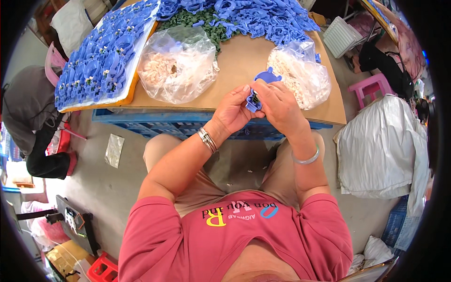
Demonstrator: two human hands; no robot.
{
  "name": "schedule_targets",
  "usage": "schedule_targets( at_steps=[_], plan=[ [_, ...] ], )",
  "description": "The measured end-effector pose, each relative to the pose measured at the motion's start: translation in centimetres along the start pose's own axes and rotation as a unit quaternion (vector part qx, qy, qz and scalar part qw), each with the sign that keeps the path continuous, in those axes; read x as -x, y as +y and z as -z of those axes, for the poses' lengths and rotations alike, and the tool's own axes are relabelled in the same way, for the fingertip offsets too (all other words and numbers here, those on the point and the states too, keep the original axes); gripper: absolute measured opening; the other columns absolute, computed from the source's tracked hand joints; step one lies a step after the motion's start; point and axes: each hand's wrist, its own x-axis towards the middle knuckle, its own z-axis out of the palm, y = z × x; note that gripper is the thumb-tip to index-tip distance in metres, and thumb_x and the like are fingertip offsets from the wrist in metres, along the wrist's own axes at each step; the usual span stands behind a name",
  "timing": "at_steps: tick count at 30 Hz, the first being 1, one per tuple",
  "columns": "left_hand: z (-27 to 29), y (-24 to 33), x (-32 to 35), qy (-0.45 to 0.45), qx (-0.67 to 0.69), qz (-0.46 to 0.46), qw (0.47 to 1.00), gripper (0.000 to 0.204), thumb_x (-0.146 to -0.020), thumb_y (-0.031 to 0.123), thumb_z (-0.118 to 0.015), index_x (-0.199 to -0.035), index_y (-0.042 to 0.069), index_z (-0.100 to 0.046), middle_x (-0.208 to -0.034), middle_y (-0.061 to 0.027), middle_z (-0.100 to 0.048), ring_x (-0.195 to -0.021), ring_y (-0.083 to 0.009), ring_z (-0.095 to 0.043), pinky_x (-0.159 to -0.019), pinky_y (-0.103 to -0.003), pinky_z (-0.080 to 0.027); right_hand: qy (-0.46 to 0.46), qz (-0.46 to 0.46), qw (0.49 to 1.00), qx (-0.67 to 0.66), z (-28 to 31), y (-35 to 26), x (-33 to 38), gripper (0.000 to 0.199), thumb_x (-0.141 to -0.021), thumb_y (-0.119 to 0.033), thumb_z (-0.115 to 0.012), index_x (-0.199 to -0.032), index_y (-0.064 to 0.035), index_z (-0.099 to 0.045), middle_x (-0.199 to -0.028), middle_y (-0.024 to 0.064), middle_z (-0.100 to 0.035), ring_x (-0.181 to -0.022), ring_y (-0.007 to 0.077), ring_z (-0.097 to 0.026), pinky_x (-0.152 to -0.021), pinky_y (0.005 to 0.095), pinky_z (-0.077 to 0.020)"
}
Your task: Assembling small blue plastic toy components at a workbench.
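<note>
Between my two hands, over the near edge of the table, is a blue plastic toy part [254, 101] with a round disc and a dark green piece set in it. My left hand [233, 109] pinches its lower left side. My right hand [280, 104] grips it from the right, its fingertips hiding much of the part. Just past my right hand sits a clear bag [305, 75] of small cream-coloured pieces. Another open bag [188, 82] of pale pieces lies to the left of my hands.
Heaps of blue parts [263, 16] and dark green parts [195, 19] cover the table's far side. A tray [134, 77] of similar blue assemblies stands at left. Another person [33, 98] sits farther left. A pink stool [371, 87] and a white sack [380, 145] are at right.
</note>
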Motion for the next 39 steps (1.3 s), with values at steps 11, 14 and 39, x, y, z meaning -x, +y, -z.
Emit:
schedule_targets(
  at_steps=[11,14,39],
  plan=[
    [1.2,1.2,-0.3,-0.037,0.002,0.128,0.991,0.031,-0.090,0.025,-0.039,-0.102,-0.001,-0.050,-0.086,-0.0178,-0.060,-0.067,-0.0283,-0.062,-0.052,-0.031,-0.053,-0.081,0.033,0.996,0.005,0.8,0.0,-0.5,0.051,-0.060,-0.004,-0.062,-0.110,-0.0071,-0.052,-0.077,0.0069,-0.057,-0.074,0.0235,-0.055,-0.064,0.0333,-0.0440],
    [0.4,1.2,-0.2,-0.016,0.035,0.074,0.997,0.026,-0.090,0.021,-0.039,-0.099,0.000,-0.051,-0.085,-0.0175,-0.060,-0.067,-0.0279,-0.062,-0.056,-0.033,-0.053,-0.005,-0.056,0.997,-0.061,0.8,0.0,-0.1,0.042,-0.064,-0.002,-0.062,-0.105,-0.0048,-0.055,-0.077,0.0075,-0.057,-0.074,0.0235,-0.055,-0.064,0.0339,-0.0442],
    [-0.2,0.6,-0.1,-0.105,0.023,-0.056,0.993,0.027,-0.082,0.004,-0.052,-0.109,0.005,-0.053,-0.118,-0.0091,-0.051,-0.106,-0.0199,-0.049,-0.092,-0.036,-0.040,0.137,-0.217,0.965,-0.048,-0.9,-2.7,0.0,0.006,-0.068,-0.002,-0.059,-0.068,-0.0043,-0.053,-0.062,0.0101,-0.053,-0.055,0.0269,-0.053,-0.048,0.0345,-0.0413]
  ],
)
